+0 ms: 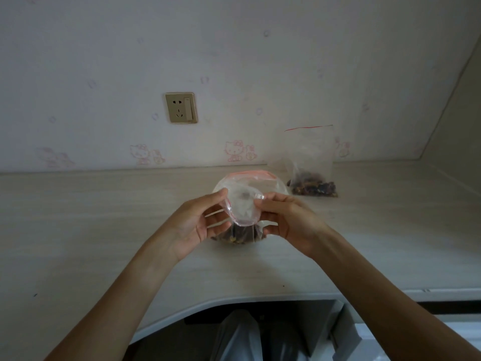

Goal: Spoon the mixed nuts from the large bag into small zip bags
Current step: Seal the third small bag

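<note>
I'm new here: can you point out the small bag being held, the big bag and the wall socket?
small zip bag [243, 209]: head view, its clear front.
large bag [250, 177]: head view, red rim.
wall socket [181, 108]: head view, plate centre.

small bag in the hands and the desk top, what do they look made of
Small bag: thin clear plastic film, glossy; it crinkles, shows the nuts through it, and has a red zip strip at its mouth.
Desk top: looks like pale wood-grain laminate, matte; fine streaks run along it, though painted or real wood can't be ruled out.

Pale desk [104, 217], two nut bags [311, 178]
</note>
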{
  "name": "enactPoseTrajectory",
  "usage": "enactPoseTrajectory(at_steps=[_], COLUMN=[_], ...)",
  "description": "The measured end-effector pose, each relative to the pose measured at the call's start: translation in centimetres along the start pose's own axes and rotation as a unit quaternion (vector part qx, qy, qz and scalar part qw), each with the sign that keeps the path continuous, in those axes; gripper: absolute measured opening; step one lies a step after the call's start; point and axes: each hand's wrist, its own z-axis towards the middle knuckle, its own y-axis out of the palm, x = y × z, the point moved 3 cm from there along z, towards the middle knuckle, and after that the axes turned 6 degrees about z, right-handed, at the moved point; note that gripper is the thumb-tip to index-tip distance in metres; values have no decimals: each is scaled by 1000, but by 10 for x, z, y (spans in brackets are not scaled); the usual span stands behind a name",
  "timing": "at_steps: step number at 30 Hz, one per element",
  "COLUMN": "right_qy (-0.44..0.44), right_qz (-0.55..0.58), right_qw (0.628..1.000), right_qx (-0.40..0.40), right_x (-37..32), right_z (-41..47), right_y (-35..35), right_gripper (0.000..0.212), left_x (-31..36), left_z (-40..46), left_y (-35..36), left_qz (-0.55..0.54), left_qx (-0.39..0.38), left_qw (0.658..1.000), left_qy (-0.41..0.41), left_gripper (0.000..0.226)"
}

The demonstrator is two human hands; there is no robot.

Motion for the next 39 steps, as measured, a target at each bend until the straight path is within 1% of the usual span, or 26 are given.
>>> enactPoseTrajectory(at_steps=[2,4,5,6,7,9,10,11,12,13,14,15,16,17,18,19,20,21,24,26,28,31,33,35,37,39], right_qy=[-19,-56,-90,-135,-185,-257,-264,-250,-222,-185,-140,-89,-40,2,34,58,75,89,97,82,63,25,-25,-111,-207,-273], right_qz=[-53,-136,-203,-286,-372,-508,-547,-567,-571,-538,-469,-378,-285,-208,-148,-99,-57,-22,48,59,74,49,-22,-147,-283,-385], right_qw=[997,983,966,936,893,796,766,754,761,797,852,906,946,970,984,991,994,995,994,995,995,998,996,972,916,853], right_qx=[59,107,129,152,175,206,213,216,213,202,186,169,148,123,97,70,51,41,24,14,10,38,79,143,196,224], right_x=[-4,-12,-17,-23,-29,-38,-40,-40,-40,-38,-37,-34,-31,-29,-28,-27,-26,-25,-22,-21,-21,-24,-30,-39,-48,-54], right_z=[-1,-3,-5,-7,-8,-12,-13,-12,-11,-11,-10,-9,-9,-8,-8,-7,-7,-6,-6,-6,-5,-3,-3,-5,-8,-11], right_y=[2,6,7,9,12,20,22,22,21,20,18,14,11,8,5,2,0,-2,-5,-5,-3,-2,-1,1,7,17], right_gripper=[9,12,14,18,24,32,33,31,27,19,14,16,19,20,21,24,30,35,31,21,19,13,5,16,23,28], left_x=[4,9,13,18,23,35,38,40,41,40,40,39,37,33,31,29,29,28,24,18,12,9,13,21,30,40], left_z=[1,1,1,0,-1,-5,-6,-7,-6,-5,-3,-1,0,1,0,0,-1,-1,0,1,2,4,4,3,3,2], left_y=[3,2,0,-3,-6,-8,-7,-5,-3,-2,-1,0,2,3,5,6,6,6,3,2,2,1,1,4,7,7], left_qz=[66,133,170,223,304,493,562,608,644,668,670,623,535,426,324,250,197,153,26,-34,-76,-118,-100,-37,61,157], left_qx=[26,81,108,135,164,212,226,235,244,251,249,234,204,165,120,73,33,0,-41,-49,-44,-31,-23,-5,50,142], left_qw=[997,986,976,960,929,824,772,735,704,683,688,740,818,889,938,965,978,986,993,991,989,987,991,998,997,976], left_qy=[29,62,80,105,136,182,191,187,175,155,129,97,60,20,-14,-36,-52,-67,-111,-122,-119,-104,-86,-57,-9,55], left_gripper=[22,21,26,30,30,21,18,19,20,18,14,11,13,16,20,23,20,17,29,26,23,18,11,10,16,23])
